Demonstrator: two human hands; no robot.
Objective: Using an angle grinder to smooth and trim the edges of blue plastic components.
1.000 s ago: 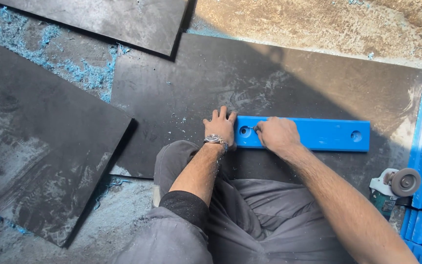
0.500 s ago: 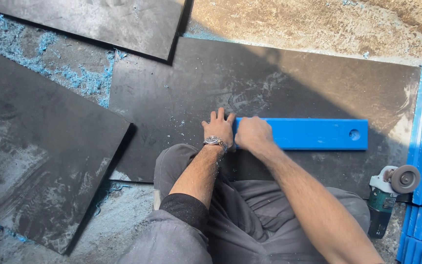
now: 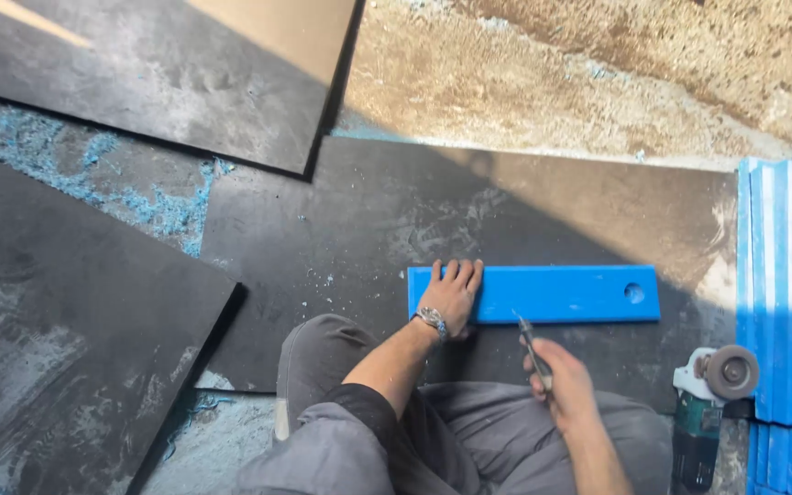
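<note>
My right hand (image 3: 563, 383), gripping a thin metal scriber (image 3: 533, 346), has lifted off the flat blue plastic bar (image 3: 561, 293); left hand (image 3: 451, 295) still presses it flat, fingers spread, on the black sheet (image 3: 341, 247).

An angle grinder (image 3: 709, 403) lies beside stacked blue plates (image 3: 786, 293), near black sheets (image 3: 75, 302).

The rough floor (image 3: 598, 82), sandy brown at the far side, carries three dark sheets: one far left (image 3: 167, 73), one near left (image 3: 66, 339), one in the middle (image 3: 341, 229). Blue shavings (image 3: 153, 206) lie between them. At the right stand stacked blue bars (image 3: 786, 275) and what looks like an angle grinder (image 3: 703, 412).
</note>
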